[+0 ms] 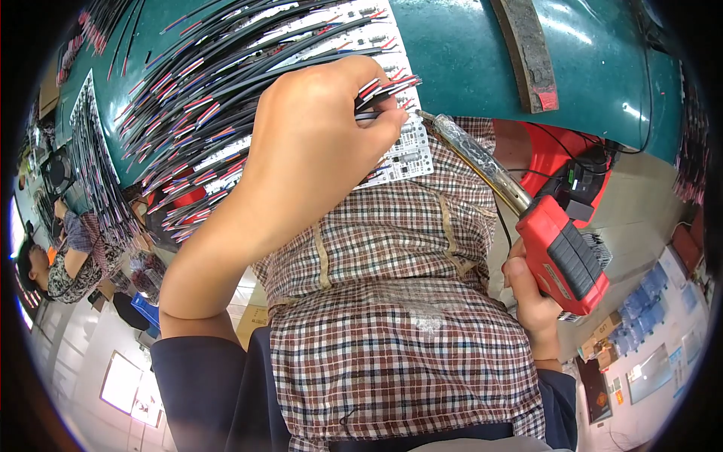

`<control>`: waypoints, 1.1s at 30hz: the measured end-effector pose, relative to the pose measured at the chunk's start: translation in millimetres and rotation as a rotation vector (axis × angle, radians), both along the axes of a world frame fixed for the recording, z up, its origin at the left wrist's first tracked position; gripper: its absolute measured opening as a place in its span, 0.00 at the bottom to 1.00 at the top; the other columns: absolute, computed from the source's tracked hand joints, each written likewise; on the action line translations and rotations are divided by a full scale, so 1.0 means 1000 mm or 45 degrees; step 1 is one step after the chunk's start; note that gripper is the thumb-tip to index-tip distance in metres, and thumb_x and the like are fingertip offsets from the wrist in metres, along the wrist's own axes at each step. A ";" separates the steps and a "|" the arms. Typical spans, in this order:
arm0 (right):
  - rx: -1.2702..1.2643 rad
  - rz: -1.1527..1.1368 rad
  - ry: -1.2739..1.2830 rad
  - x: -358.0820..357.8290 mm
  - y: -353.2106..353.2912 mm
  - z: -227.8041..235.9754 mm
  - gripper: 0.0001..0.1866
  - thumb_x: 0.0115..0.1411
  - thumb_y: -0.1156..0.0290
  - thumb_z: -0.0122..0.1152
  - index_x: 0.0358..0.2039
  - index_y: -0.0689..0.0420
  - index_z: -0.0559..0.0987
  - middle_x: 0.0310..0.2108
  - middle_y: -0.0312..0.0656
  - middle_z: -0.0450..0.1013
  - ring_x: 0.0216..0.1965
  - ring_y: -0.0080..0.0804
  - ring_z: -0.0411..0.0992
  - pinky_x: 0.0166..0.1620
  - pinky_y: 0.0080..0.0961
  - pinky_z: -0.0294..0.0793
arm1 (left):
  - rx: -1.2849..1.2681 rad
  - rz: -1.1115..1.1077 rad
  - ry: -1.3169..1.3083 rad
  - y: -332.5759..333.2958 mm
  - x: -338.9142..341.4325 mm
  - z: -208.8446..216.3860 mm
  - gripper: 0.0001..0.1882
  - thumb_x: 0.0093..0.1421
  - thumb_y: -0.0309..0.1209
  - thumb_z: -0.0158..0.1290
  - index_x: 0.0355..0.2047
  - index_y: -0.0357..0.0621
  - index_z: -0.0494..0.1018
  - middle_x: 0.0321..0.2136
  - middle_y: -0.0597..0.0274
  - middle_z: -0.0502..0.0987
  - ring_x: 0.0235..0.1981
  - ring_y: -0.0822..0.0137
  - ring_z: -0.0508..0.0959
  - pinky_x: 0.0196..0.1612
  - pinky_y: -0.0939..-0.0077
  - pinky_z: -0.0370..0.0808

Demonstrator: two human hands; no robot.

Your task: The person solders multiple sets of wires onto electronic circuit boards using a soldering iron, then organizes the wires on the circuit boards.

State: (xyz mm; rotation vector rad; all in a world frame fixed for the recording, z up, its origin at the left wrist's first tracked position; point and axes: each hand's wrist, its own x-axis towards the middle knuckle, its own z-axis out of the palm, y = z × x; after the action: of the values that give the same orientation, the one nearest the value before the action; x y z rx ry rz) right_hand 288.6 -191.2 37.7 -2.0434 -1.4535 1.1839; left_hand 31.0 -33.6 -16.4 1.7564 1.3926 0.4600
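Left hand (320, 105) pinches black-sheathed wires (388, 89); right hand (531, 300) grips a red-and-black soldering gun (563, 256). The white circuit-board panel (413, 151) looks mostly wired, its near end perhaps remaining.

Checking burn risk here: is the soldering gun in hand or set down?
In hand: the right hand holds the soldering gun, its tip beside the white circuit board.

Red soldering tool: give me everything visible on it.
The soldering tool has a red, plastic-looking body with a black ribbed panel, and a long metallic barrel, blotchy silver toward the front and brassy along part of its length, narrowing to a slim tip. The right hand grips the body, partly hidden behind it. It slants, tip toward the picture's upper left, near the white circuit board and left hand; tip contact is unclear.
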 end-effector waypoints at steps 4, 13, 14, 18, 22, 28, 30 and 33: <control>-0.011 0.060 -0.004 0.003 0.002 0.003 0.12 0.53 0.77 0.72 0.39 0.60 0.83 0.32 0.41 0.79 0.31 0.35 0.77 0.36 0.29 0.75 | -0.019 0.001 0.015 0.001 -0.002 -0.001 0.08 0.55 0.25 0.66 0.29 0.35 0.76 0.21 0.67 0.76 0.22 0.80 0.70 0.26 0.82 0.69; 0.060 -0.199 0.324 -0.010 0.005 0.002 0.07 0.63 0.73 0.57 0.34 0.60 0.69 0.22 0.37 0.63 0.17 0.20 0.57 0.23 0.20 0.62 | 0.007 -0.091 0.085 0.004 -0.003 0.000 0.09 0.56 0.27 0.65 0.31 0.35 0.76 0.22 0.65 0.77 0.22 0.78 0.72 0.27 0.80 0.70; 0.062 -0.197 0.323 -0.011 0.005 0.002 0.07 0.63 0.73 0.57 0.34 0.60 0.69 0.22 0.37 0.63 0.17 0.20 0.57 0.23 0.20 0.62 | 0.022 -0.060 0.015 0.002 -0.003 0.002 0.08 0.58 0.27 0.63 0.33 0.36 0.75 0.22 0.64 0.78 0.22 0.77 0.73 0.27 0.81 0.71; 0.100 -0.220 0.307 -0.011 0.006 -0.001 0.06 0.63 0.73 0.57 0.34 0.61 0.70 0.21 0.37 0.63 0.16 0.19 0.57 0.22 0.20 0.61 | -0.281 -0.004 -0.190 0.008 -0.008 -0.001 0.07 0.65 0.27 0.56 0.40 0.36 0.75 0.25 0.62 0.80 0.24 0.75 0.77 0.28 0.82 0.73; 0.117 -0.237 0.326 -0.013 0.007 0.001 0.06 0.63 0.74 0.56 0.35 0.62 0.70 0.21 0.37 0.63 0.15 0.19 0.56 0.22 0.20 0.61 | -0.324 0.007 -0.085 0.004 -0.006 0.006 0.07 0.68 0.28 0.52 0.41 0.35 0.75 0.26 0.62 0.81 0.25 0.76 0.78 0.28 0.83 0.74; 0.150 -0.265 0.298 -0.012 0.002 0.002 0.07 0.63 0.73 0.57 0.35 0.62 0.70 0.21 0.37 0.63 0.15 0.18 0.56 0.21 0.19 0.61 | 0.625 0.160 0.196 -0.002 -0.010 0.010 0.07 0.69 0.27 0.53 0.43 0.37 0.76 0.24 0.66 0.78 0.20 0.81 0.71 0.23 0.85 0.66; 0.125 -0.249 0.271 -0.008 -0.002 0.001 0.07 0.63 0.73 0.57 0.35 0.62 0.70 0.21 0.37 0.63 0.15 0.18 0.56 0.22 0.20 0.61 | 0.487 0.068 0.134 -0.008 -0.009 0.016 0.07 0.68 0.26 0.54 0.43 0.38 0.76 0.23 0.67 0.77 0.20 0.82 0.70 0.23 0.86 0.65; 0.032 -0.190 0.238 0.002 -0.014 0.003 0.08 0.63 0.73 0.57 0.38 0.63 0.71 0.22 0.36 0.64 0.17 0.19 0.58 0.24 0.21 0.63 | 0.139 0.055 0.021 -0.023 0.003 0.018 0.06 0.62 0.25 0.61 0.36 0.40 0.73 0.17 0.73 0.73 0.16 0.83 0.67 0.20 0.85 0.62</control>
State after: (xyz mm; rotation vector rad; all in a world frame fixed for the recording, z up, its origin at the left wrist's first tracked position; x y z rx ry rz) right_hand 291.1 -205.0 40.2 -1.9295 -1.2007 1.2510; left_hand 33.8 -56.2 1.6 1.8238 1.4430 0.5552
